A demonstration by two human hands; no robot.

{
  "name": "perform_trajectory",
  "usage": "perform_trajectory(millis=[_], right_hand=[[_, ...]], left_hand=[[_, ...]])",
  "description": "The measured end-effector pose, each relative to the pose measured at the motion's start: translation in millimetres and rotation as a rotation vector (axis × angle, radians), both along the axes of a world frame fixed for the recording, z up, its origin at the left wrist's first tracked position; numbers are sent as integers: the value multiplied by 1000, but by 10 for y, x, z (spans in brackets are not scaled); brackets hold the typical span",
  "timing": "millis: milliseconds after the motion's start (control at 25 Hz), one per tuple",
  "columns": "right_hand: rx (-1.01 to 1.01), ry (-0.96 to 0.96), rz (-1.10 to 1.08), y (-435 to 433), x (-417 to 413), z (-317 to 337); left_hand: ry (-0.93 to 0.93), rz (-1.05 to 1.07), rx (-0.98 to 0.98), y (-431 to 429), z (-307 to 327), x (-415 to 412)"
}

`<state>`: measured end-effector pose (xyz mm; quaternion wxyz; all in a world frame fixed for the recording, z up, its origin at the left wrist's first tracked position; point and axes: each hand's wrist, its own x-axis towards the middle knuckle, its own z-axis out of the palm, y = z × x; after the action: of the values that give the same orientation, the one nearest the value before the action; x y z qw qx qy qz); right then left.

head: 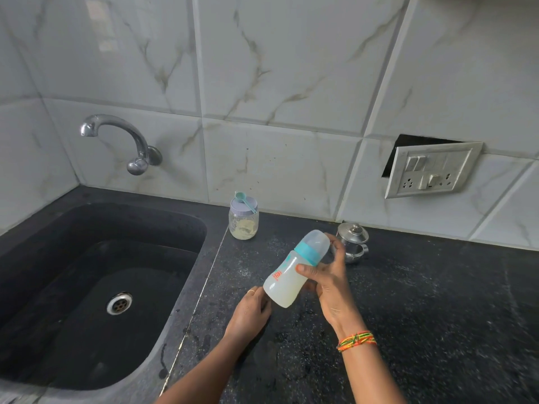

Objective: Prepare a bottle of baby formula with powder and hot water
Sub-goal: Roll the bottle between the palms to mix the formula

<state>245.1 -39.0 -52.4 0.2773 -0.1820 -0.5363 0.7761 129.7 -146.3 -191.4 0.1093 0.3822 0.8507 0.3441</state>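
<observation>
A baby bottle (pixel 287 275) with a teal collar and a clear cap is tilted above the black counter, its top leaning up and to the right. Pale milky liquid fills its lower part. My right hand (pixel 329 282) grips the bottle round its middle, thumb across the front. My left hand (pixel 250 312) is just below and left of the bottle's base, fingers near or touching it. A glass jar of powder (pixel 243 225) with a lilac lid stands by the wall, a teal scoop (pixel 245 202) lying on the lid. A small lidded steel pot (pixel 354 240) stands behind my right hand.
A black sink (pixel 96 287) with a steel drain takes up the left side, with a chrome tap (pixel 122 141) on the tiled wall above it. A loose switch and socket plate (pixel 431 170) hangs on the wall at right. The speckled counter (pixel 437 316) extends right.
</observation>
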Motion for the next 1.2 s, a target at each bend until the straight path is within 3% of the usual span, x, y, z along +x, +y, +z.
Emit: perform_trajectory(millis=[360,640,960,1200], right_hand=[[290,34,99,-57,100,837],[389,158,167,-200,199,1179],[417,97,166,-205,129,1069],[503,-173,39,4,-102,449]], left_hand=[[6,-3,-7,-4,-23,-15],[11,1,-1,-15,-3,-6],[36,12,10,-21,29,13],[16,3,25,-10,-2,-9]])
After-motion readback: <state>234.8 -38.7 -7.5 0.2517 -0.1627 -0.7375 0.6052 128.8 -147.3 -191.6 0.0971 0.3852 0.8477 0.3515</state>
